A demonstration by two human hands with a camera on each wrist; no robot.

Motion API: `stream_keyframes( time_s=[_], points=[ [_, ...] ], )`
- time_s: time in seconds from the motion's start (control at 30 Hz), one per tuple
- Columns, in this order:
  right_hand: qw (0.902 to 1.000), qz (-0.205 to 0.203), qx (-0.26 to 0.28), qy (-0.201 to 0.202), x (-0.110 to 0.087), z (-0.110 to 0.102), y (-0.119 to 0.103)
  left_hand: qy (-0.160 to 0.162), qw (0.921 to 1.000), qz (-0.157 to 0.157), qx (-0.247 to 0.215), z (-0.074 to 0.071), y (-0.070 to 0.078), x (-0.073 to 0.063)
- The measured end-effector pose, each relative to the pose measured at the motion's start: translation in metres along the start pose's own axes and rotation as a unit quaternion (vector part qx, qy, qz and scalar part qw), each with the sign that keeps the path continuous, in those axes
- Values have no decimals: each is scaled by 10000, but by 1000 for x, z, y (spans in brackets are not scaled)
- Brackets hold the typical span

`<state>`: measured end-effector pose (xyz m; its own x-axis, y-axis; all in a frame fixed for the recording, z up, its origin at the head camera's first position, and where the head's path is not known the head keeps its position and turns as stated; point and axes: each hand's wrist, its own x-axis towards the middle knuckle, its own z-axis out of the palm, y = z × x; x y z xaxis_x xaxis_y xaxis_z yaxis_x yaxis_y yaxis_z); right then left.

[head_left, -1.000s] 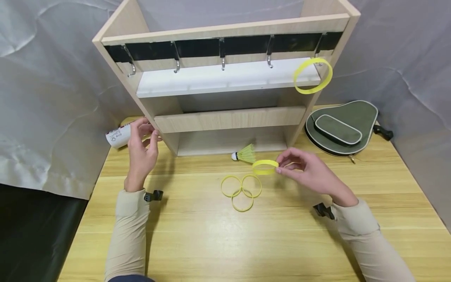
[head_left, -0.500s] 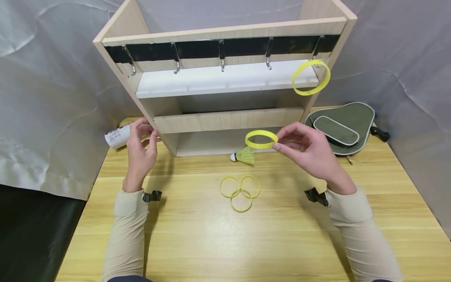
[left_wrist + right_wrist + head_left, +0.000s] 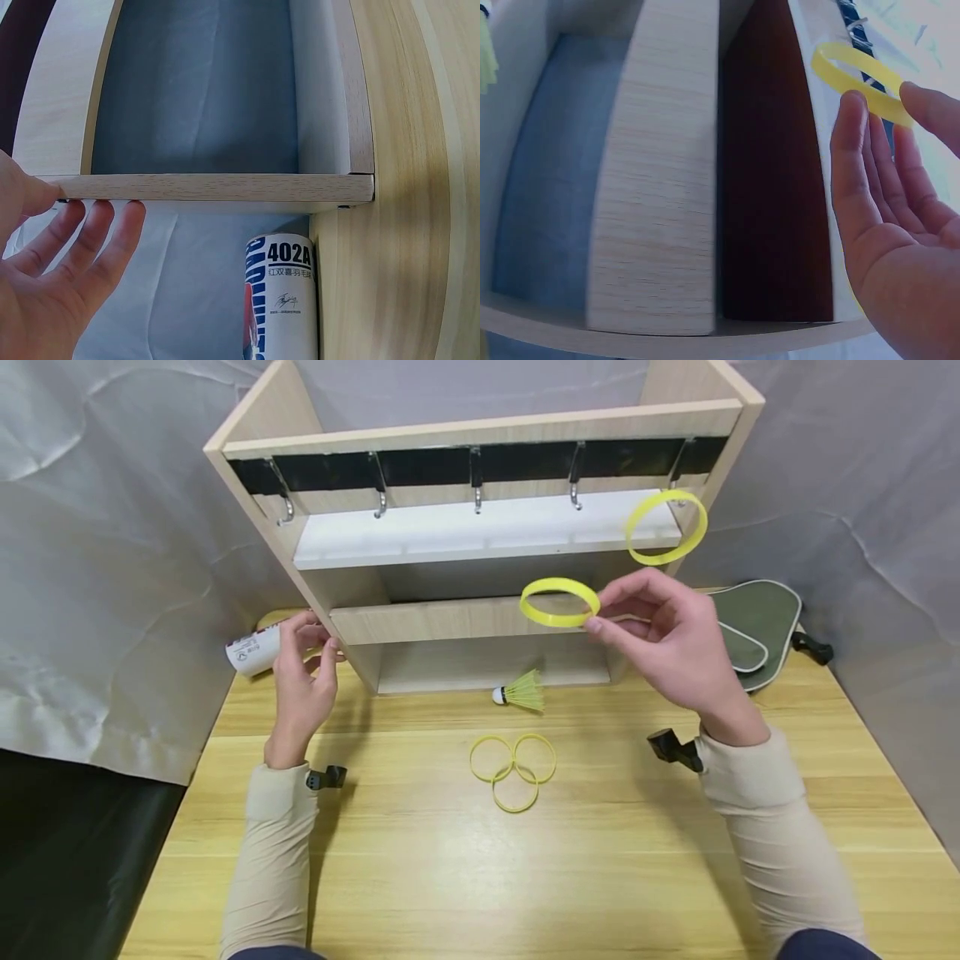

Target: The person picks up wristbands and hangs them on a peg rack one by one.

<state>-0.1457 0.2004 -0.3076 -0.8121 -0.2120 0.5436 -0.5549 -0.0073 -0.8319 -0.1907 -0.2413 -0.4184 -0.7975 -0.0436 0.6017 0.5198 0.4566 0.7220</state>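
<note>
yellow ring (image 3: 555,619) was pinched in right hand (image 3: 675,639); left hand (image 3: 302,689) gripped shelf side panel (image 3: 217,187); white tube (image 3: 289,300) beside left hand read "402a" above chinese characters.

Five yellow rings (image 3: 551,620) (three lying on the counter (image 3: 420,877)) and five hooks (image 3: 477,497) are showing; one shuttlecock (image 3: 522,692), one tube (image 3: 252,652) and one green case (image 3: 761,617) are also appearing.

A slim yellow ring (image 3: 553,621), its round band flat and smooth, is held in the air just right of centre in the head view's upper half, nearly level, its right edge pinched by the right fingers (image 3: 615,633). The pale wood-grain shelf unit (image 3: 450,625) stands upright across the upper middle, its left side panel (image 3: 283,553) gripped by the left fingers (image 3: 122,247).
</note>
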Motion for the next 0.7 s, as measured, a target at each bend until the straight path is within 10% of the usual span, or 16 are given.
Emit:
stream_keyframes(
  time_s=[0.7],
  points=[
    [9928,-558,163,1052,35,-2,-28,-14,10000,17,27,0,1,0]
  ],
)
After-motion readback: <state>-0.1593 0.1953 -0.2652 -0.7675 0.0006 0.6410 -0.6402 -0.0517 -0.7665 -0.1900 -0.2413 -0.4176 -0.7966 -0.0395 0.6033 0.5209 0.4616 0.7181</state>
